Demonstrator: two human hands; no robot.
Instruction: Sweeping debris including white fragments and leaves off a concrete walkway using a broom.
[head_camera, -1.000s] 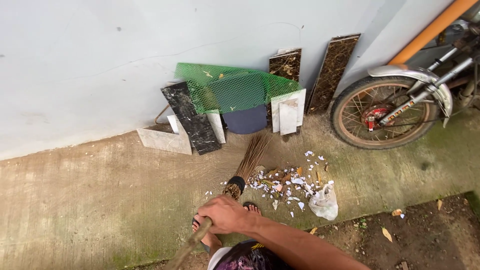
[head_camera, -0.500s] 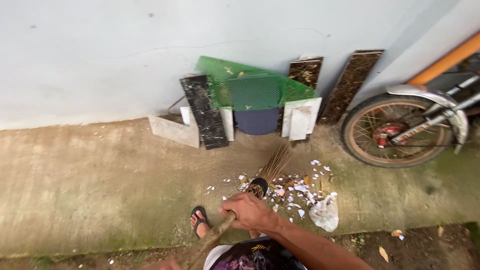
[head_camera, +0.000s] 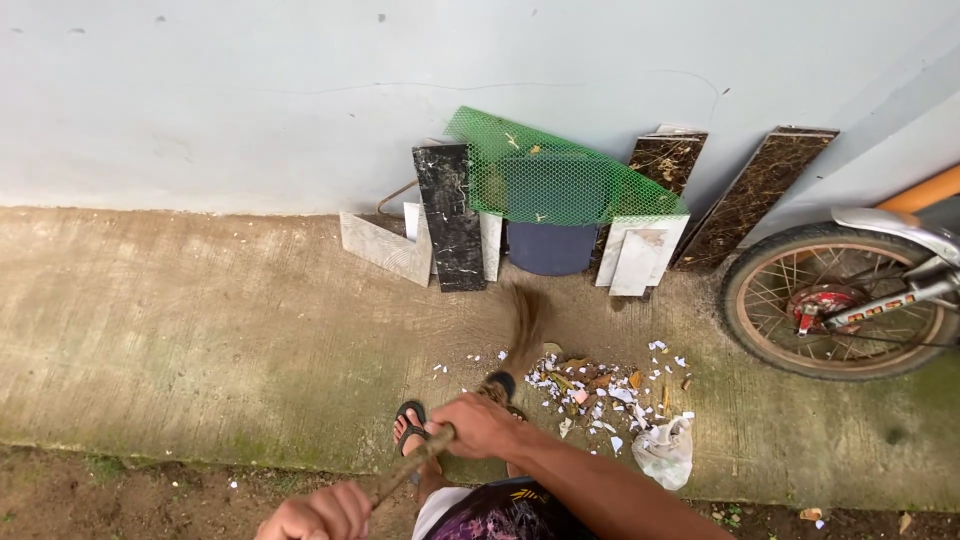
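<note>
- Fingers of right hand (head_camera: 482, 424) wrapped around the broom handle (head_camera: 412, 467) just below the dark binding; left hand (head_camera: 315, 514) closed around the lower end of the same handle at the frame's bottom edge.
- Stick broom (head_camera: 505, 355) angles up from the hands; its bristle head (head_camera: 524, 318) is blurred, low over the concrete, just left of the debris pile (head_camera: 598, 388).
- Step in hand, as I read it: sweeping white chips, scraps and dry leaves into one heap. Heap is mostly gathered; a few chips (head_camera: 438, 370) lie apart on its left.
- Next move calls for short strokes toward the heap, pulling in the strays, and keeping bristles off the crumpled white plastic bag (head_camera: 665, 450) touching the heap's right edge.
- Foot in black sandal (head_camera: 409, 424) just beside the handle; watch clearance.
- Surface: weathered concrete slab (head_camera: 200, 340), stained and green with moss in patches; bare dirt strip (head_camera: 120, 495) along the near edge.
- Surroundings: outdoors against a pale painted wall (head_camera: 300, 90). Leaning on it: tile offcuts, dark marbled (head_camera: 452, 215) and light (head_camera: 385, 248), green plastic mesh (head_camera: 550, 175) draped over a dark bucket (head_camera: 552, 248), two long brown tiles (head_camera: 760, 190).
- Motorbike wheel (head_camera: 840, 300) with chrome mudguard stands at right, near the heap but apart from it.
</note>
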